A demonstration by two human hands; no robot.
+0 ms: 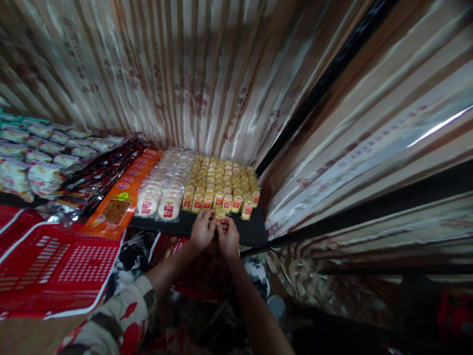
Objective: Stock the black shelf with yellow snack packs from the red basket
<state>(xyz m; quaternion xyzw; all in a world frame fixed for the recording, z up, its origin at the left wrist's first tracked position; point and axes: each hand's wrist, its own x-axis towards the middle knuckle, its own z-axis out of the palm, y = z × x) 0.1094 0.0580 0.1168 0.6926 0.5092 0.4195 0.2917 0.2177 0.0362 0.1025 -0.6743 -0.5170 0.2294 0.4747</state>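
Note:
My left hand (201, 230) and my right hand (228, 235) meet at the front edge of a black shelf (251, 231). Both are closed around a small yellow snack packet (220, 216) held between their fingertips. Just beyond them stand several rows of the same yellow packets (221, 185) with red labels. To the left of those lie rows of white round cakes in clear wrappers (164, 190). My left sleeve is patterned with red flowers.
An orange snack strip (123, 195) and dark red packets (107, 170) lie further left, with more wrapped white cakes (33, 158) beyond. A red plastic crate (55, 268) sits at lower left. Striped foil curtains (207, 74) hang behind and to the right.

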